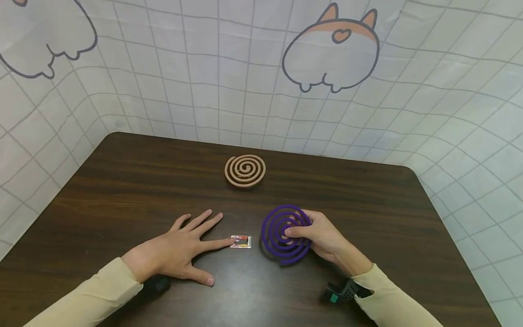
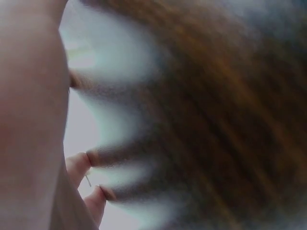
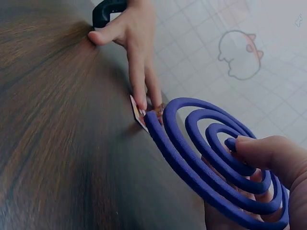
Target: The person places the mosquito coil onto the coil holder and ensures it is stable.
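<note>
My right hand (image 1: pixel 323 234) pinches a purple mosquito coil (image 1: pixel 266 227) near its centre, thumb on top and fingers beneath. In the right wrist view the purple coil (image 3: pixel 180 170) is tilted, its outer end pointing toward my left hand (image 3: pixel 132 38). Fingers spread wide, my left hand (image 1: pixel 175 250) reaches over the table, and one straight fingertip touches a small flat rectangular card-like piece (image 1: pixel 246 245) with red and yellow print and a dark middle. A tan mosquito coil (image 1: pixel 245 169) lies farther back. The left wrist view shows part of the left hand (image 2: pixel 33 120) close up.
The dark wood-grain table (image 1: pixel 135 181) has rounded back corners. A white grid-patterned curtain (image 1: pixel 184 91) with cartoon animals hangs around its back and sides. A black strap device (image 1: pixel 341 293) is on the right wrist, near the sleeve (image 1: pixel 392 295).
</note>
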